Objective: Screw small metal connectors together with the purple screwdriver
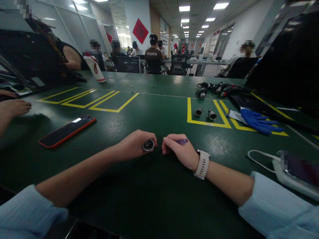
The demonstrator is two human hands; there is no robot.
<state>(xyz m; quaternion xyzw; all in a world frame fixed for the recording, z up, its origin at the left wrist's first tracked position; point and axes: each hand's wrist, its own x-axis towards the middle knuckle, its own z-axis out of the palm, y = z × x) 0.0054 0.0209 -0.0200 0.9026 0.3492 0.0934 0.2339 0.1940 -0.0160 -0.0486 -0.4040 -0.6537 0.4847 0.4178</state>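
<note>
My left hand [136,144] is closed around a round metal connector shell [148,145], its open end facing me and its inside dark. Just to the right, my right hand [179,149] grips a slim purple-handled screwdriver [181,141]; the handle sticks out behind the thumb. A thin dark tip seems to point from the right fingers toward the shell, too small to make out well. The two hands are a short gap apart above the green table [159,192]. Farther off, two similar metal connectors [212,115] lie inside a yellow taped frame [209,124].
An orange-edged phone [67,131] lies at left, near another person's hand [15,108]. To the right are a blue glove [260,121], cabled connectors [202,92], and a white device with a cable [296,179]. A paper cup [96,69] stands at the far left.
</note>
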